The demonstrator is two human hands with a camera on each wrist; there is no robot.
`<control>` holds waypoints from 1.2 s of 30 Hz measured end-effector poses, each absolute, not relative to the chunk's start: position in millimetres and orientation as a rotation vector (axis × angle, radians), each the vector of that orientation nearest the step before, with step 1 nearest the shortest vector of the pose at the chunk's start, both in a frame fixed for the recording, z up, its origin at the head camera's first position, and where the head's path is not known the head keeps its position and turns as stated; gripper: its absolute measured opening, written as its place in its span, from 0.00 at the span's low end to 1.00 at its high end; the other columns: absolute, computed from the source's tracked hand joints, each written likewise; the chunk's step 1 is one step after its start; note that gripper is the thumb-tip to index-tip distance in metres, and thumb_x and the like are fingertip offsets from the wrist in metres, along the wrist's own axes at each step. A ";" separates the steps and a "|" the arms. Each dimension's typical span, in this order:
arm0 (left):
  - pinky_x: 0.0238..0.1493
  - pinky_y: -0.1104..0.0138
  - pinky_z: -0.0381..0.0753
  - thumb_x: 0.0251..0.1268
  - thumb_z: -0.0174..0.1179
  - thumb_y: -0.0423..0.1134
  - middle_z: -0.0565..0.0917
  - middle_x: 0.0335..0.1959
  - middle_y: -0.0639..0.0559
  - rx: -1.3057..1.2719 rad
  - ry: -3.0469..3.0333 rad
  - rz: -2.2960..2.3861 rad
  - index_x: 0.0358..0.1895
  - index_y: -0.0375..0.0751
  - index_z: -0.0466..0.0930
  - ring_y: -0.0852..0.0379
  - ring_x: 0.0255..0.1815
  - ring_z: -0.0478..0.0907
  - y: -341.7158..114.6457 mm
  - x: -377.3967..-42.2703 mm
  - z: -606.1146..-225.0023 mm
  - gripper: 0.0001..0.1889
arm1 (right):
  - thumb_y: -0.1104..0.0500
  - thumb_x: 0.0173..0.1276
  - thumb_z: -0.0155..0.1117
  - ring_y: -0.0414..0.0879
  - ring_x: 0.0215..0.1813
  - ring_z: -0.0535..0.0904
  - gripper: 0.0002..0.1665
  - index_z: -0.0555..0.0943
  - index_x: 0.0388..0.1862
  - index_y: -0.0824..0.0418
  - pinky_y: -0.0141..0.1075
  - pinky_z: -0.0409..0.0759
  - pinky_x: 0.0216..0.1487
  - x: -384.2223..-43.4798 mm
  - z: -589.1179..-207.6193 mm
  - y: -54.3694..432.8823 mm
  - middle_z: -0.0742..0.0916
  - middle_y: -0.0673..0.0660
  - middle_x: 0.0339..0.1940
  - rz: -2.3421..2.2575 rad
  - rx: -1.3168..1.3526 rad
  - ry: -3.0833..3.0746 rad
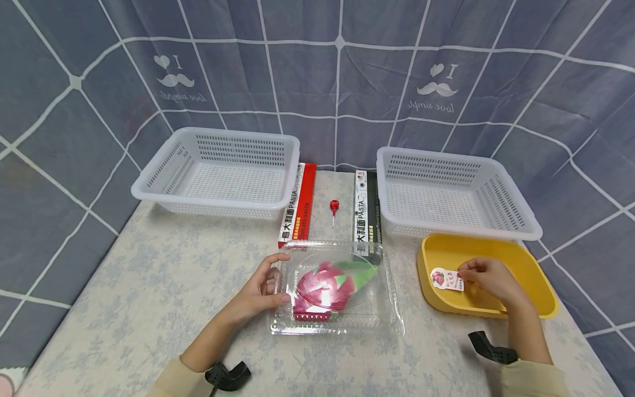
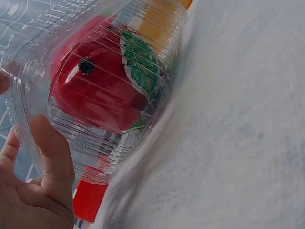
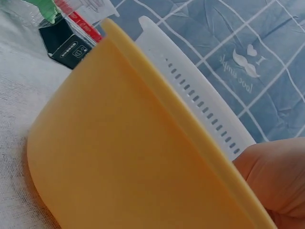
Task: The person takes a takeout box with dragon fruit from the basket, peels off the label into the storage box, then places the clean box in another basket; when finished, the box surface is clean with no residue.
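Note:
A clear plastic clamshell box [image 1: 389, 314] lies in front of me, closed over a pink dragon fruit [image 1: 322, 289] with green tips. My left hand [image 1: 263, 286] grips the box's left edge, fingers at the back corner and thumb nearer the front. The left wrist view shows that thumb [image 2: 52, 148] along the box's rim. On the right, my right hand [image 1: 491, 278] reaches over a yellow basin [image 1: 538, 292] and pinches a small white label [image 1: 448, 279] with a pink fruit picture and red lettering. In the right wrist view the basin's wall hides the fingertips and label.
White perforated baskets stand at the back left [image 1: 218, 207] and back right [image 1: 456, 229]. Between them lie a red pasta box [image 1: 306, 201], a black-and-white pasta box [image 1: 372, 204] and a red lollipop [image 1: 334, 207]. A tiled-pattern curtain [image 1: 307, 77] hangs behind.

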State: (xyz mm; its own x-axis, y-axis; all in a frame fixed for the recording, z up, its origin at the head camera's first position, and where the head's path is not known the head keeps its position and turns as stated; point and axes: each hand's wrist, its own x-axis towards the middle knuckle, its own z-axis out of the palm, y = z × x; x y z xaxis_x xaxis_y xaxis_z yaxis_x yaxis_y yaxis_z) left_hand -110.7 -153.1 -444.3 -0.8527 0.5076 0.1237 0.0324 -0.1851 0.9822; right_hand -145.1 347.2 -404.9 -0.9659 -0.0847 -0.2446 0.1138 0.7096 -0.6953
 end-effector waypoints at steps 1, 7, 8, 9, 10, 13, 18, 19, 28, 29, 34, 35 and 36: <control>0.22 0.73 0.71 0.60 0.66 0.30 0.67 0.35 0.45 0.629 1.778 2.105 0.68 0.41 0.54 0.66 0.20 0.68 -153.2 -110.9 -444.5 0.37 | 0.59 0.72 0.60 0.46 0.29 0.73 0.16 0.78 0.43 0.76 0.32 0.73 0.28 -145.0 -404.9 346.7 0.81 0.55 0.29 -1.104 0.015 2.661; 0.20 0.76 0.67 0.60 0.65 0.28 0.63 0.32 0.47 0.651 1.832 2.092 0.67 0.39 0.54 0.68 0.18 0.62 -152.5 -110.8 -446.0 0.36 | 0.60 0.71 0.61 0.48 0.30 0.73 0.16 0.77 0.44 0.75 0.32 0.73 0.27 -142.0 -404.2 343.4 0.81 0.56 0.29 -1.078 0.003 2.656; 0.19 0.76 0.67 0.60 0.65 0.28 0.63 0.32 0.48 0.652 1.838 2.087 0.67 0.39 0.54 0.68 0.17 0.62 -152.2 -110.7 -445.9 0.35 | 0.59 0.71 0.62 0.49 0.31 0.73 0.17 0.77 0.44 0.75 0.32 0.74 0.27 -141.3 -403.9 342.9 0.81 0.56 0.29 -1.072 0.008 2.654; 0.19 0.76 0.67 0.60 0.64 0.28 0.63 0.31 0.48 0.652 1.840 2.083 0.66 0.38 0.54 0.68 0.17 0.62 -151.9 -110.6 -445.9 0.35 | 0.58 0.71 0.63 0.49 0.32 0.73 0.18 0.77 0.44 0.75 0.32 0.74 0.28 -140.5 -403.7 342.4 0.81 0.57 0.30 -1.062 0.014 2.654; 0.18 0.75 0.67 0.61 0.64 0.28 0.63 0.31 0.48 0.652 1.844 2.078 0.66 0.38 0.53 0.68 0.16 0.63 -151.5 -110.5 -445.8 0.34 | 0.57 0.70 0.63 0.49 0.32 0.73 0.19 0.77 0.45 0.75 0.32 0.75 0.28 -139.6 -403.1 341.7 0.81 0.57 0.31 -1.056 0.022 2.651; 0.16 0.74 0.68 0.61 0.62 0.27 0.63 0.29 0.49 0.658 1.864 2.066 0.65 0.36 0.53 0.67 0.14 0.64 -150.5 -110.3 -445.7 0.33 | 0.56 0.70 0.64 0.49 0.33 0.73 0.20 0.76 0.46 0.75 0.32 0.76 0.29 -137.5 -402.3 339.8 0.81 0.57 0.31 -1.039 0.026 2.653; 0.15 0.74 0.69 0.62 0.60 0.26 0.64 0.28 0.50 0.659 1.881 2.062 0.64 0.36 0.54 0.66 0.13 0.65 -149.9 -110.2 -445.9 0.31 | 0.58 0.69 0.65 0.49 0.33 0.75 0.21 0.75 0.47 0.77 0.32 0.77 0.29 -135.7 -402.6 337.9 0.81 0.57 0.32 -1.033 0.008 2.668; 0.14 0.74 0.69 0.62 0.60 0.27 0.64 0.28 0.50 0.663 1.882 2.061 0.64 0.37 0.54 0.66 0.13 0.65 -150.0 -110.2 -446.1 0.31 | 0.58 0.69 0.65 0.48 0.33 0.75 0.22 0.75 0.48 0.77 0.32 0.77 0.30 -135.6 -402.9 337.9 0.82 0.57 0.33 -1.027 0.003 2.674; 0.12 0.72 0.69 0.63 0.60 0.28 0.66 0.30 0.47 0.664 1.913 2.046 0.63 0.40 0.56 0.64 0.12 0.65 -150.1 -110.4 -446.6 0.29 | 0.52 0.71 0.61 0.53 0.42 0.76 0.27 0.75 0.55 0.76 0.31 0.75 0.35 -134.7 -402.9 341.0 0.84 0.63 0.43 -0.974 0.014 2.775; 0.12 0.72 0.69 0.63 0.61 0.28 0.67 0.31 0.47 0.661 1.917 2.046 0.63 0.40 0.56 0.65 0.12 0.65 -150.0 -110.4 -446.6 0.29 | 0.51 0.72 0.60 0.53 0.41 0.76 0.27 0.75 0.55 0.75 0.31 0.75 0.35 -134.6 -402.4 341.4 0.83 0.64 0.43 -0.990 0.034 2.785; 0.11 0.72 0.69 0.63 0.60 0.27 0.68 0.33 0.45 0.672 1.917 2.058 0.59 0.38 0.58 0.65 0.12 0.66 -149.4 -110.0 -446.8 0.26 | 0.50 0.75 0.56 0.46 0.38 0.79 0.29 0.72 0.58 0.76 0.30 0.78 0.33 -134.2 -398.6 343.2 0.83 0.65 0.43 -1.149 0.152 2.775; 0.11 0.72 0.69 0.62 0.60 0.26 0.68 0.33 0.45 0.676 1.921 2.060 0.58 0.38 0.58 0.65 0.12 0.66 -149.5 -109.8 -446.9 0.25 | 0.50 0.75 0.55 0.44 0.37 0.80 0.30 0.72 0.58 0.77 0.31 0.78 0.33 -134.2 -397.4 343.5 0.83 0.65 0.43 -1.187 0.173 2.765; 0.11 0.72 0.69 0.62 0.60 0.26 0.68 0.33 0.45 0.683 1.925 2.062 0.57 0.38 0.58 0.65 0.12 0.66 -149.3 -109.8 -447.1 0.24 | 0.50 0.75 0.55 0.42 0.36 0.80 0.30 0.71 0.58 0.78 0.31 0.79 0.33 -134.2 -396.3 343.7 0.83 0.64 0.42 -1.219 0.190 2.763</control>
